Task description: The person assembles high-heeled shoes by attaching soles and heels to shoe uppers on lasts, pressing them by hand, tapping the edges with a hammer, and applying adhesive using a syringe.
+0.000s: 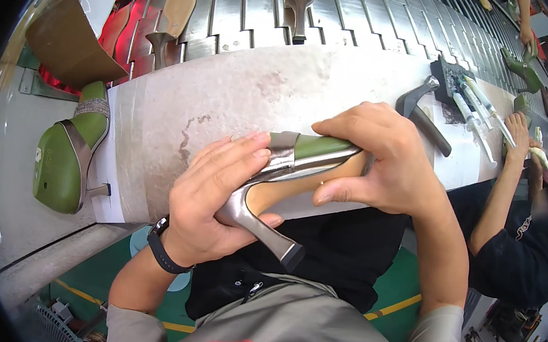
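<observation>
Both hands grasping one green high-heeled shoe (301, 164) above the near surface (228, 94) edge: left hand (218, 198) around heel, right hand (374, 157) over front.

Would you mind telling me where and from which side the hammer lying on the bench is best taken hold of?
Probably by the hammer's dark handle, near its lower free end, coming from above. The handle lies flat on the bench and angles toward the right hand, while its metal head points away toward the syringes, which crowd that end.

Green high-heeled shoe (68, 151), hammer (423, 113), syringes (481, 112) on the worktable (228, 94).
</observation>
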Action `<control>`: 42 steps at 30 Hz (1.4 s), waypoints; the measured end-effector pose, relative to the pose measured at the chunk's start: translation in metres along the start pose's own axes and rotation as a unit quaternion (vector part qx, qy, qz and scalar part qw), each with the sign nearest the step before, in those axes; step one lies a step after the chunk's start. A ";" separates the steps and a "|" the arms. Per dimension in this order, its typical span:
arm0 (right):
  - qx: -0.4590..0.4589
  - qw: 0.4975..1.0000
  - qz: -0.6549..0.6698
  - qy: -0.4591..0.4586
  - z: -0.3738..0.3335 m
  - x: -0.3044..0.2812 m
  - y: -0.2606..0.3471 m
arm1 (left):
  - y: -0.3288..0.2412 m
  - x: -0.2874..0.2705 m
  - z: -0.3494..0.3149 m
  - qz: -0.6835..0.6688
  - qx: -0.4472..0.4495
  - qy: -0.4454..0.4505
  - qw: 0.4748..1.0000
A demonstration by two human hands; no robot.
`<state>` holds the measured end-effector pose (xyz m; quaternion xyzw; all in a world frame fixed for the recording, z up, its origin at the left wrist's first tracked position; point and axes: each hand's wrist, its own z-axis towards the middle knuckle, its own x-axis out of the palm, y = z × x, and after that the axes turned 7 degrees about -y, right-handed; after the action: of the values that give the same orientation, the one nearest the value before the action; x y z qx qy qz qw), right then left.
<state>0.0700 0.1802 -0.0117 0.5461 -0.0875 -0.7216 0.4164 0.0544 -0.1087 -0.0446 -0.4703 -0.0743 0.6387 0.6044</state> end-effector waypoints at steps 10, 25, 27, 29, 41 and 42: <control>0.064 0.998 -0.014 -0.008 0.003 0.006 0.021 | -0.002 -0.004 -0.006 0.034 0.002 0.019 0.999; 0.005 0.992 -0.126 0.026 0.011 0.019 0.043 | 0.002 -0.002 -0.019 0.019 0.025 -0.004 1.000; -0.013 0.991 -0.134 0.016 0.011 0.022 0.043 | 0.003 -0.001 -0.021 0.016 0.027 -0.007 0.999; -0.024 0.989 -0.144 0.005 0.012 0.024 0.043 | 0.004 -0.001 -0.023 0.016 0.029 -0.011 0.999; 0.048 0.985 -0.149 0.071 0.017 0.022 0.061 | 0.002 0.014 -0.045 0.028 0.025 -0.050 0.998; 0.049 0.985 -0.147 0.071 0.019 0.021 0.064 | -0.001 0.018 -0.050 0.037 0.016 -0.061 0.997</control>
<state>0.0845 0.1179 0.0178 0.6228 -0.0111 -0.7291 0.2836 0.0926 -0.1170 -0.0806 -0.4230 -0.0832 0.6894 0.5821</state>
